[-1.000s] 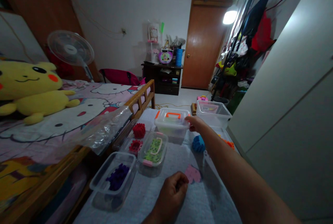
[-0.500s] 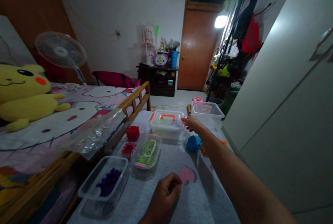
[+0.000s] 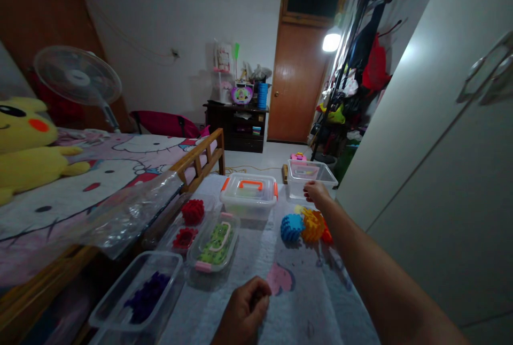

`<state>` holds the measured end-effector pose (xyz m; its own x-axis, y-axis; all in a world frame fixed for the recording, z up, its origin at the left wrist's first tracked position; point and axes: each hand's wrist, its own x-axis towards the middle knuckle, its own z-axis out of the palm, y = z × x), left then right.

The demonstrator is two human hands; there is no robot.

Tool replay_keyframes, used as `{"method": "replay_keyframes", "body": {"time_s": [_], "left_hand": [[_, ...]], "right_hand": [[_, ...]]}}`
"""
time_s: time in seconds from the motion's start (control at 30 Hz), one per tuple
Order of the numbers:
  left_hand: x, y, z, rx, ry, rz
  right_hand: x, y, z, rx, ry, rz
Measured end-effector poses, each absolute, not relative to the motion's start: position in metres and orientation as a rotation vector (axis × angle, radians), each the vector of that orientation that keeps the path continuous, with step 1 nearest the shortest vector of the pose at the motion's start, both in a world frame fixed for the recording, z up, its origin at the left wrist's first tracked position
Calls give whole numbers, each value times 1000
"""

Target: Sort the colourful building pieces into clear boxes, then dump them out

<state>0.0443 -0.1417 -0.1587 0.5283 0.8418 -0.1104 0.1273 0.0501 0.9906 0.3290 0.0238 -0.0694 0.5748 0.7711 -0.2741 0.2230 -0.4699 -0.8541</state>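
- The orange-clipped box (image 3: 249, 198) stood lidded on the pale cloth (image 3: 256, 254), its orange handle (image 3: 251, 185) lying across the top.
- To the right of that box was the open clear bin (image 3: 296, 189), with the right hand (image 3: 316, 193) in front of its near side. The fingers were bent and narrow together; whether they touched the bin or held anything I could not tell.
- The left hand (image 3: 245, 306) was on the near side of the orange-clipped box, well apart from it, loosely curled with a narrow gap; nothing showed in the grip, though its inside was hidden.
- Right and nearer than the same box sat a blue spiky ball (image 3: 292, 228), a yellow-orange one (image 3: 312, 225) and a red-orange piece (image 3: 327, 234), partly behind the forearm. A low or sideways sweep of that arm could knock them rolling, since they seemed round and unfenced.
- The bin looked light, so a pull on one edge might tip it or skid it, dragging the cloth into wrinkles.
- Left and nearer than the orange-clipped box, an open tub (image 3: 120, 327) held purple pieces (image 3: 148, 296); a bumped rim could spill them.
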Motion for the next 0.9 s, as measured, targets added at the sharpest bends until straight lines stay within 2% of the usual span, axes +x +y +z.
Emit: {"method": "replay_keyframes", "body": {"time_s": [0.4,0.6,0.7,0.9], "left_hand": [[43,-140,-163,1442,885,696],[43,-145,-165,1345,946,728],[46,-148,-148,1326,995,750],[89,-108,-77,1550,878,828]], "right_hand": [[349,49,-90,-2077,-1036,473],[352,48,-93,-2115,-1110,395],[355,46,-90,-2111,-1130,399],[361,41,-84,-2073,-1160,450]]}}
